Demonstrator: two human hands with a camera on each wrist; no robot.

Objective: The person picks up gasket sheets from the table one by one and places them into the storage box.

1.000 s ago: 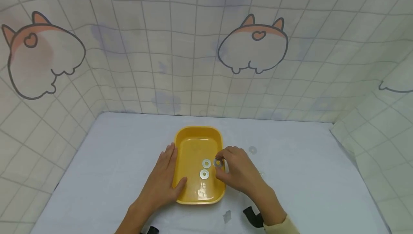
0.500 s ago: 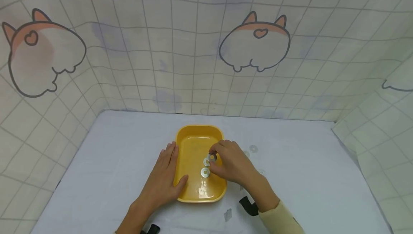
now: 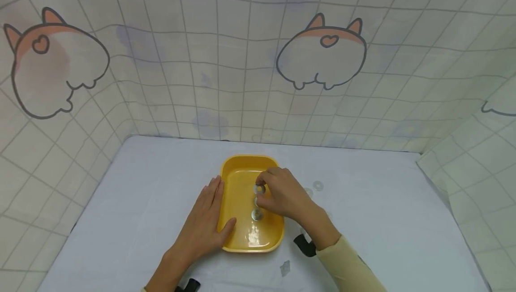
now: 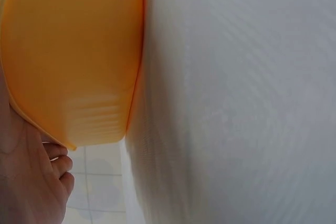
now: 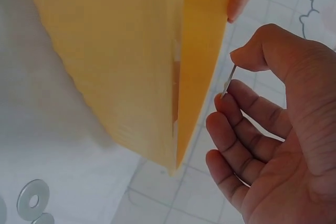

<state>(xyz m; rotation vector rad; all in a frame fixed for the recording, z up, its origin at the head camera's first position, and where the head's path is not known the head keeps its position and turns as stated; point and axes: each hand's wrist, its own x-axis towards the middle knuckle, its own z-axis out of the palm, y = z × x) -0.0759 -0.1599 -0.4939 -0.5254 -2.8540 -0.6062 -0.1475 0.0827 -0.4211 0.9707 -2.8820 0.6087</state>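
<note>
A yellow tray (image 3: pixel 242 234) lies on the white table. Along its left rim rests my left hand (image 3: pixel 203 220), fingers straight, thumb over the near left part of the tray. Above the tray's right half, my right hand (image 3: pixel 284 193) pinches a flat metal washer (image 5: pixel 229 81) between thumb and fingertips. In the right wrist view that washer is seen edge-on, clear of the tray wall. Another washer (image 3: pixel 256 214) lies on the tray floor, and a second one there is mostly hidden by my right thumb. The left wrist view shows my left fingers beside the tray's outer wall.
Right of the tray, several washers (image 5: pixel 33 200) lie on the table (image 3: pixel 383 220), some partly hidden by my right arm. A small grey patch (image 3: pixel 285 268) is near the tray's front. A patterned cloth wall (image 3: pixel 242 59) stands behind the table.
My right hand has carried the pinched washer leftward and farther from me, from the tray's right rim to above its middle. The left hand has stayed at the left rim.
</note>
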